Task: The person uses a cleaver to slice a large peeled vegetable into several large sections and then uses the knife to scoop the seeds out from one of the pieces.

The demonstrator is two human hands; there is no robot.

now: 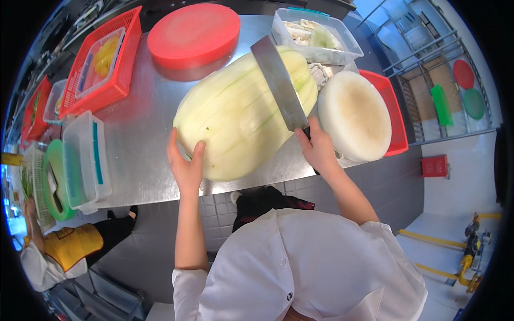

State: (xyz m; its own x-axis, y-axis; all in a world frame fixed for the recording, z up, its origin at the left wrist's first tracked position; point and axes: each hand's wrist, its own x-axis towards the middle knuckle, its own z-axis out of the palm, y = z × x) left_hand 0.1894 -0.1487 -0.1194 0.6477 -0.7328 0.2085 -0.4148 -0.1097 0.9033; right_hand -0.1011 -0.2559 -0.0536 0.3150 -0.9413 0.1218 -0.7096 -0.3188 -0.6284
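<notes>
A large, pale, peeled winter melon (pixel 237 116) lies on the stainless steel table (pixel 132 160). My left hand (pixel 186 164) rests against its near left end, thumb and fingers spread on the surface. In my right hand (pixel 317 146) is the dark handle of a cleaver (pixel 279 84); its broad blade extends over the melon's right part. Whether the edge touches the flesh cannot be told. Right of the cleaver stands a thick round white chopping block (pixel 355 116), close to my right hand.
A thick red chopping block (pixel 194 36), a red basket (pixel 130 60), a plastic container of peelings (pixel 347 54) and an open plastic container (pixel 86 160) surround the melon. A red bin (pixel 395 116) is behind the white block. A co-worker (pixel 72 244) stands at the far left.
</notes>
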